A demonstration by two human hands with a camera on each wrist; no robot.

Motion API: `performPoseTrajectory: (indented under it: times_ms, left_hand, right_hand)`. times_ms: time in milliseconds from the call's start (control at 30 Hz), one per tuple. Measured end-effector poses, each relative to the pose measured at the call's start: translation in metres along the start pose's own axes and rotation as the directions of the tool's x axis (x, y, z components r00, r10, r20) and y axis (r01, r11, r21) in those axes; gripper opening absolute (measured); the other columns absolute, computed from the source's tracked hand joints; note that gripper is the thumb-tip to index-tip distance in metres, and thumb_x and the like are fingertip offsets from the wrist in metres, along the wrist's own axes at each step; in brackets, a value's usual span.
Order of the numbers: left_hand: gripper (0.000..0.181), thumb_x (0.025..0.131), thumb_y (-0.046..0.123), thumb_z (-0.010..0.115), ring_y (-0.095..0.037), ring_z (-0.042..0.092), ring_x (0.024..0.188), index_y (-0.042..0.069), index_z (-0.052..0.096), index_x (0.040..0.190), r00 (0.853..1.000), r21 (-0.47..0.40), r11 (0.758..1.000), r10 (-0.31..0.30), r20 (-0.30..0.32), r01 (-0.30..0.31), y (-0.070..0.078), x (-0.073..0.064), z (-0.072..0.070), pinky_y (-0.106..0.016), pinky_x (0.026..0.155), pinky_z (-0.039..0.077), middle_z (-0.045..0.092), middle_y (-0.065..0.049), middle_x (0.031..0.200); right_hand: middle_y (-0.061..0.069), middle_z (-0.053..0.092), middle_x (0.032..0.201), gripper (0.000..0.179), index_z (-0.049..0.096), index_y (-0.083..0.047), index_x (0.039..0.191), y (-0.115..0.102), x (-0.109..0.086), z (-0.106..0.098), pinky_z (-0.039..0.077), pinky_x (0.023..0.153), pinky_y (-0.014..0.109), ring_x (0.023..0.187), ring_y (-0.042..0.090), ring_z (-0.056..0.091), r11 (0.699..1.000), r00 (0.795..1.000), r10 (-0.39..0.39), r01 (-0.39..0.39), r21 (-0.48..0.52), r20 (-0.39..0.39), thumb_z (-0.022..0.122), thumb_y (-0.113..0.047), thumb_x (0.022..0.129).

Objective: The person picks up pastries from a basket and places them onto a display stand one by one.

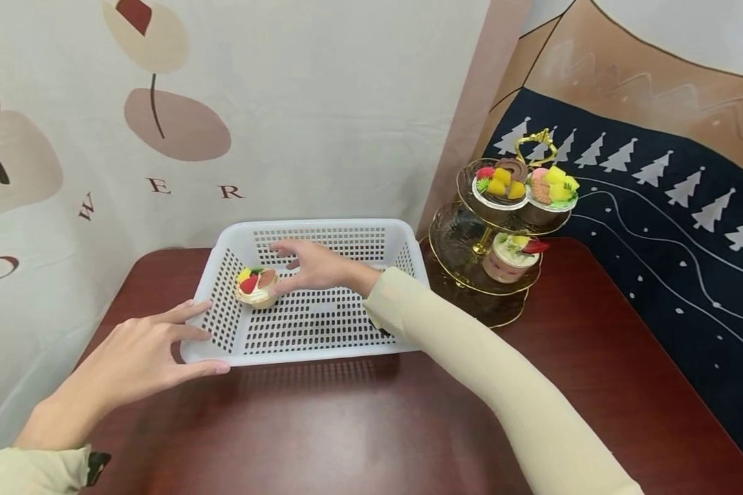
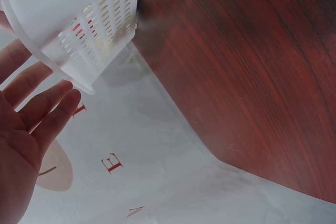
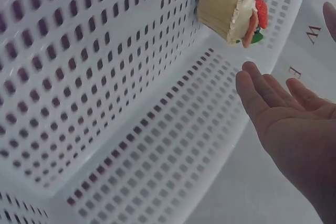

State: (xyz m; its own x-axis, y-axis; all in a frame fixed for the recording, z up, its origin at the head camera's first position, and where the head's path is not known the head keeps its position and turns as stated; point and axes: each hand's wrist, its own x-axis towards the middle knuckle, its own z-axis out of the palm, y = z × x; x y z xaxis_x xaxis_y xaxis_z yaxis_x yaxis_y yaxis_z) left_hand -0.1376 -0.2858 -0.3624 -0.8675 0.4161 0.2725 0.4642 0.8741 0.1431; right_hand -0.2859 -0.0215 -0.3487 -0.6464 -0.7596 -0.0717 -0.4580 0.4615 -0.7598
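A white perforated plastic basket (image 1: 322,359) stands on the table. Inside it, toward the left end, sits one cupcake (image 1: 256,294) with white cream, a strawberry piece and yellow fruit on top. My right hand (image 1: 316,267) hovers over the basket just right of the cupcake, fingers spread and holding nothing. The right wrist view has a gap between this hand's fingertips and the cupcake (image 3: 223,11). At the basket's left end, my left hand (image 1: 139,354) rests its nearly straight fingers by the rim, thumb near the front corner; the left wrist view has those fingers beside the rim (image 2: 37,51).
To the right of the basket stands a tiered stand (image 1: 483,240) with gold trim and a gold handle. Two fruit-topped chocolate cupcakes (image 1: 500,192) sit on its top tier, and a layered dessert cup (image 1: 510,261) below. Printed cloth hangs behind the dark red table (image 1: 347,426).
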Motion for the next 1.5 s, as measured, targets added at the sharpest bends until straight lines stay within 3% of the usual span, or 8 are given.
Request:
performPoseTrajectory:
  times_ms: [333, 567, 800, 967, 1100, 1333, 1500]
  left_hand:
    - [0.055, 0.066, 0.067, 0.080, -0.028, 0.069, 0.093, 0.018, 0.081, 0.090, 1.000, 0.007, 1.000, 0.016, -0.014, -0.016, 0.001, 0.002, 0.001, -0.045, 0.066, 0.049, 0.065, -0.007, 0.130]
    - [0.056, 0.066, 0.067, 0.081, -0.031, 0.069, 0.098, 0.017, 0.081, 0.091, 1.000, 0.007, 1.000, 0.008, -0.013, -0.007, 0.001, 0.000, -0.001, -0.048, 0.067, 0.049, 0.065, -0.007, 0.131]
    - [0.056, 0.066, 0.067, 0.081, -0.030, 0.069, 0.097, 0.017, 0.081, 0.091, 1.000, 0.008, 1.000, 0.009, -0.015, -0.009, 0.002, -0.001, -0.001, -0.048, 0.067, 0.048, 0.065, -0.006, 0.131]
    - [0.055, 0.064, 0.066, 0.082, -0.026, 0.070, 0.088, 0.018, 0.081, 0.090, 1.000, 0.010, 1.000, 0.010, -0.025, -0.010, 0.001, -0.002, -0.001, -0.044, 0.064, 0.048, 0.065, -0.006, 0.131]
    - [0.055, 0.064, 0.066, 0.082, -0.028, 0.070, 0.091, 0.018, 0.081, 0.090, 0.999, 0.005, 1.000, 0.010, -0.032, -0.010, 0.001, -0.002, 0.000, -0.046, 0.064, 0.048, 0.065, -0.006, 0.130]
    - [0.055, 0.064, 0.066, 0.082, -0.031, 0.070, 0.095, 0.018, 0.081, 0.090, 1.000, 0.005, 1.000, 0.010, -0.027, -0.010, 0.001, -0.001, 0.001, -0.046, 0.064, 0.048, 0.065, -0.007, 0.130]
    - [0.054, 0.064, 0.066, 0.082, -0.028, 0.070, 0.093, 0.018, 0.081, 0.090, 1.000, 0.003, 1.000, 0.015, -0.027, -0.015, 0.000, 0.000, 0.003, -0.044, 0.063, 0.047, 0.065, -0.006, 0.130]
  right_hand:
    - [0.017, 0.041, 0.153, 0.088, 0.032, -0.005, 0.154, 0.007, 0.020, 0.012, 0.041, 0.104, 0.030, 0.134, 0.027, 0.048, 0.993, 0.998, 0.064, -0.063, -0.095, 0.006, 0.080, -0.030, 0.085]
    - [0.011, 0.046, 0.151, 0.089, 0.035, -0.009, 0.154, 0.007, 0.033, 0.026, 0.037, 0.104, 0.023, 0.134, 0.021, 0.047, 0.982, 0.994, 0.103, -0.098, -0.160, 0.023, 0.081, -0.036, 0.083]
    - [0.007, 0.047, 0.149, 0.083, 0.039, -0.008, 0.152, 0.006, 0.043, 0.035, 0.034, 0.103, 0.017, 0.131, 0.014, 0.047, 0.975, 0.994, 0.106, -0.102, -0.199, 0.010, 0.082, -0.030, 0.084]
    - [0.001, 0.050, 0.146, 0.078, 0.042, -0.011, 0.150, 0.003, 0.050, 0.042, 0.033, 0.103, 0.016, 0.128, 0.010, 0.049, 0.951, 0.991, 0.130, -0.128, -0.282, -0.011, 0.081, -0.029, 0.085]
    - [-0.002, 0.053, 0.143, 0.075, 0.045, -0.014, 0.148, 0.003, 0.053, 0.046, 0.034, 0.101, 0.016, 0.125, 0.008, 0.051, 0.929, 0.990, 0.138, -0.144, -0.340, -0.040, 0.081, -0.030, 0.084]
    - [-0.002, 0.059, 0.130, 0.068, 0.053, -0.011, 0.141, 0.006, 0.055, 0.048, 0.039, 0.090, 0.013, 0.108, 0.005, 0.054, 0.934, 0.992, 0.111, -0.125, -0.333, -0.063, 0.083, -0.026, 0.082]
    - [-0.001, 0.057, 0.129, 0.070, 0.051, -0.011, 0.143, 0.007, 0.058, 0.050, 0.039, 0.090, 0.013, 0.110, 0.006, 0.053, 0.926, 0.993, 0.110, -0.120, -0.359, -0.049, 0.083, -0.026, 0.082]
